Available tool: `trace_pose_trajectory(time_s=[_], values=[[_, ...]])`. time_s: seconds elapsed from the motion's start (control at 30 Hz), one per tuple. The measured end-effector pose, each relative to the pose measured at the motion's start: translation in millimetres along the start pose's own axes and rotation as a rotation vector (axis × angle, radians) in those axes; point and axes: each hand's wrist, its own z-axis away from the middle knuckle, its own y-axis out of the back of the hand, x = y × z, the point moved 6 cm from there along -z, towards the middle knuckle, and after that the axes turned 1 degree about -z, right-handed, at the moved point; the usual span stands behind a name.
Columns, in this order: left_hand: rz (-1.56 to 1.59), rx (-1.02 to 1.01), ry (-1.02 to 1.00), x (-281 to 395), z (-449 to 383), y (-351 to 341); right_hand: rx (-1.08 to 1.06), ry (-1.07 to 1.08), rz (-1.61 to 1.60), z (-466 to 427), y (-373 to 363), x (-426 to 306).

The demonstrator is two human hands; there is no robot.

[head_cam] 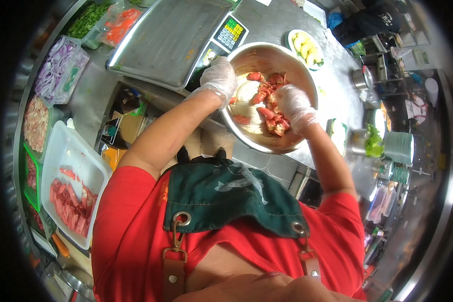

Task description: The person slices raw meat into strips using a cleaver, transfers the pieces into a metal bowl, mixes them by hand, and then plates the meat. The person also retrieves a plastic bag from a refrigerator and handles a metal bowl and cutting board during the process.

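A large stainless steel mixing bowl is in front of me, tilted slightly. Pieces of reddish meat coated in sauce lie in it, mostly toward the right, and its shiny bottom shows on the left. My left hand, in a clear plastic glove, grips the bowl's left rim with curled fingers. Inside the bowl, my gloved right hand is against the meat. That hand is slightly blurred, and its fingertips are hidden, so whether it holds a piece is unclear.
A digital scale with a metal platform stands left of the bowl. Beyond the bowl is a plate of yellow slices. Tubs of sliced red onion and sliced meat line the left. Stacked plates stand at right.
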Motion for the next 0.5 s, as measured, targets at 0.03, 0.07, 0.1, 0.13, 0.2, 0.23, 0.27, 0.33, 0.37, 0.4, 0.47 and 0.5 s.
trace_pose_trajectory(time_s=[0.03,0.07,0.1,0.13,0.2,0.23,0.27,0.33,0.37,0.4,0.47,0.5], values=[[-0.004,0.005,-0.009,2,1,1,-0.209,0.041,0.132,-2,-22,-9],[-0.009,0.011,-0.015,6,4,1,-0.214,-0.016,0.144,0,-38,-5],[-0.008,0.021,-0.021,9,5,3,-0.217,-0.071,0.161,2,-48,-3],[0.013,0.015,-0.038,8,4,2,-0.212,-0.206,0.068,0,-50,8],[0.020,0.019,-0.020,7,3,0,-0.257,-0.242,0.120,-7,-48,17],[0.025,0.020,-0.011,7,3,1,-0.280,-0.261,0.147,-10,-47,18],[0.030,0.011,0.001,6,4,1,-0.305,-0.225,0.173,-12,-46,15],[0.037,0.001,0.018,5,3,0,-0.353,-0.155,0.223,-13,-47,6],[0.040,-0.005,0.025,4,2,0,-0.377,-0.122,0.248,-13,-47,1],[0.042,-0.001,0.022,5,3,1,-0.419,-0.113,0.222,-9,-42,-9],[0.047,0.005,0.013,7,5,3,-0.346,-0.094,0.234,-19,-61,-4],[0.052,0.003,0.014,6,5,3,-0.309,-0.081,0.237,-22,-62,-10]])
